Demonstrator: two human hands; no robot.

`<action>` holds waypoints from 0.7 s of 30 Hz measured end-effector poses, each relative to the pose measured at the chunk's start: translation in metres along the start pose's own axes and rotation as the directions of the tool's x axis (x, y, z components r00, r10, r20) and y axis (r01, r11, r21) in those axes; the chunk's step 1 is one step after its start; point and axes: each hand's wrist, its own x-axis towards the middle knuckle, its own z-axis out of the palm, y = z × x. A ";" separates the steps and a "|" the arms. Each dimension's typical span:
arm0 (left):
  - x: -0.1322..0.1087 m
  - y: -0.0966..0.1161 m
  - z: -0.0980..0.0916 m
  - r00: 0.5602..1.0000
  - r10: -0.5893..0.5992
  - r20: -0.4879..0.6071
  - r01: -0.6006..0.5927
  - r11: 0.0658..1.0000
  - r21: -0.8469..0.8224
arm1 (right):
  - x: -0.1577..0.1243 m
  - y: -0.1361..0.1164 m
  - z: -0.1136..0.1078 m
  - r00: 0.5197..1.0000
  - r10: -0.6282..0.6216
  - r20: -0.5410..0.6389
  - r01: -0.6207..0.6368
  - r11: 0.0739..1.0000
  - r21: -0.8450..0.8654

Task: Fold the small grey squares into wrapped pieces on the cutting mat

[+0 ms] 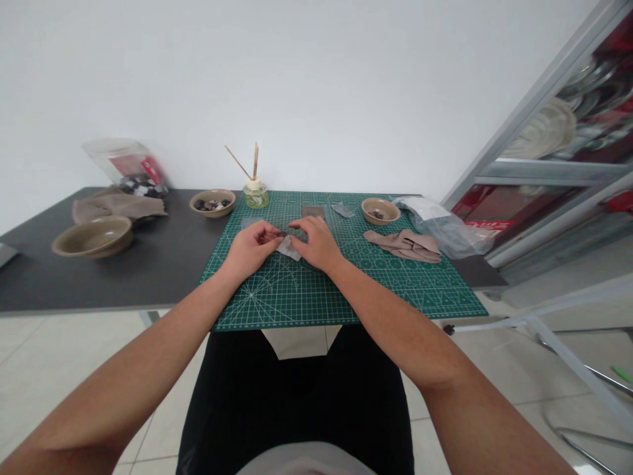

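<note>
Over the green cutting mat (252, 297), my two hands work close together. My left hand (254, 247) is closed, thumb against fingers, with a small dark piece at its tips. Whether that piece is a stone I cannot tell. Between the hands lies a small whitish plastic bag (289, 249), tilted and partly covered by fingers. My right hand (316, 243) has its thumb on the bag's right edge, its other fingers curled above. Just behind it a flat brown square (312, 211) rests on the mat. Another small clear bag (343, 210) lies to its right.
Left: a bowl of stones (212, 203), a larger bowl (93, 237), a brown cloth (119, 203), a clear jar (131, 168). A reed diffuser (256, 194) stands at the back. Right: a small bowl (380, 211), a folded cloth (405, 245), a plastic bag (445, 227).
</note>
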 end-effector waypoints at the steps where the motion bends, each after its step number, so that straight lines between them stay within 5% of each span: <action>1: 0.000 0.000 0.000 1.000 -0.003 0.002 0.003 1.000 -0.017 | 0.000 -0.001 -0.001 1.000 0.004 0.005 -0.004 0.998 0.057; 9: -0.001 0.001 0.002 0.999 0.015 0.037 -0.011 0.992 -0.125 | 0.000 -0.002 -0.002 0.996 0.011 0.094 -0.045 0.928 0.370; 21: -0.004 0.001 0.000 0.993 0.081 0.089 -0.084 0.996 0.028 | 0.001 0.002 0.000 0.991 0.074 0.108 -0.110 0.917 0.384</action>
